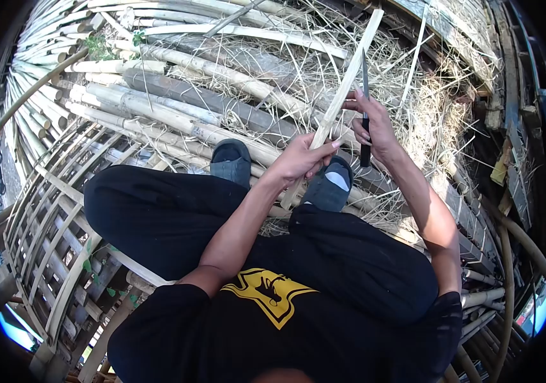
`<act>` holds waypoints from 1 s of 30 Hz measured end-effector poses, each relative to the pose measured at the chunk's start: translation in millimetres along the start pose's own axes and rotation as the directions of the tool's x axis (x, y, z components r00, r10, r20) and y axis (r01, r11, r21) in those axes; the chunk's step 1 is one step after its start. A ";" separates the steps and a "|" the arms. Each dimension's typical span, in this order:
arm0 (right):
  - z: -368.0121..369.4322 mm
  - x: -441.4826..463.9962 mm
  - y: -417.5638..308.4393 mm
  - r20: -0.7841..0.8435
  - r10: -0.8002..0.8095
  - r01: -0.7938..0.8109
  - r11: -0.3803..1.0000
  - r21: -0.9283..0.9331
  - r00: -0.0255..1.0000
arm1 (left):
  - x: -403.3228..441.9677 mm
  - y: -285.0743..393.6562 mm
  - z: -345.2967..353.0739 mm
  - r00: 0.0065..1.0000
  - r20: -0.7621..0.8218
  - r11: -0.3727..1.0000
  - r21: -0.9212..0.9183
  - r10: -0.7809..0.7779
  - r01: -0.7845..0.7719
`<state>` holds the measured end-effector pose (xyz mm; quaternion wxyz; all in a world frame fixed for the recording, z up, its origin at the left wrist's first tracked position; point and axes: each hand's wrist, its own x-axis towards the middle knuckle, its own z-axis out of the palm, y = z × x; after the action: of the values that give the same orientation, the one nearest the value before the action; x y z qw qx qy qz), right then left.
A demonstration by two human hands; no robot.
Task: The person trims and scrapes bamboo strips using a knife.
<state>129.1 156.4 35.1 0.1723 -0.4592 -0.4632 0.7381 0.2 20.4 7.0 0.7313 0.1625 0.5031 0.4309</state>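
Observation:
My left hand [303, 157] is closed around the lower part of a pale split bamboo strip [348, 83], which slants up and away to the right. In my right hand [375, 122] is a knife [365, 121] with a black handle and a narrow dark blade. The blade points away from me and lies along the right edge of the strip; whether it touches or cuts in, I cannot tell. The strip's lower end shows below my left hand, near my sandalled foot [328, 186].
Bamboo poles [177, 118] lie across the ground ahead, with straw-like shavings [442, 127] scattered over them. A woven bamboo lattice [56, 236] stands at my left. More cut poles [37, 96] are stacked at the far left. Wooden boards [509, 121] are on the right.

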 end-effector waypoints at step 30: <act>-9.5 -16.3 18.3 0.315 -0.185 0.363 0.362 -0.859 0.931 | 10.7 -10.8 -9.5 0.933 -0.274 0.968 0.151 0.236 -0.201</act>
<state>148.7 140.9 26.7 -0.0215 -0.3320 -0.8695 0.3651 -1.7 20.8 -10.8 0.5862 0.1964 0.6084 0.4976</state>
